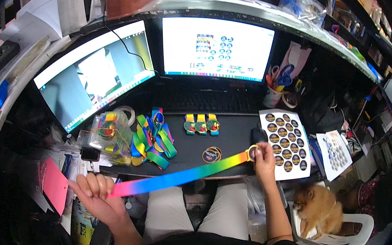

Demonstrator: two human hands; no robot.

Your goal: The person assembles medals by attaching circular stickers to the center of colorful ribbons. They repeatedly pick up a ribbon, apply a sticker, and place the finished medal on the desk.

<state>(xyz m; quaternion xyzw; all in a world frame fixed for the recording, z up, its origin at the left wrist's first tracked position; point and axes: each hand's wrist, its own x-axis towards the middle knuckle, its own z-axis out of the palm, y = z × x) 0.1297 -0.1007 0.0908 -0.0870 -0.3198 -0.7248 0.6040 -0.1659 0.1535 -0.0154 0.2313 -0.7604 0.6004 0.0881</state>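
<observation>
A rainbow ribbon [178, 177] stretches across in front of me, just above the desk's front edge. Its pink end is closed in the fist of my left hand [97, 196]. At the orange end, my right hand [265, 159] pinches a round medal [254, 152] with a dark face, its fingers covering part of it. Behind the ribbon lie loose round dark discs [211, 155] with gold edges. Three medals [201, 126] with folded ribbons sit in a row farther back. Left of them is a heap of colourful ribbons [154, 139]. A sheet of round dark stickers [282, 171] lies beside my right hand.
A clear plastic bag [119, 130] holding medals sits at the left, near a tape roll [129, 115]. Behind are a black keyboard [198, 100] and two monitors [217, 24]. A cup [272, 98] holds scissors. At lower right, a small brown dog [321, 210] sits on a white chair [362, 222].
</observation>
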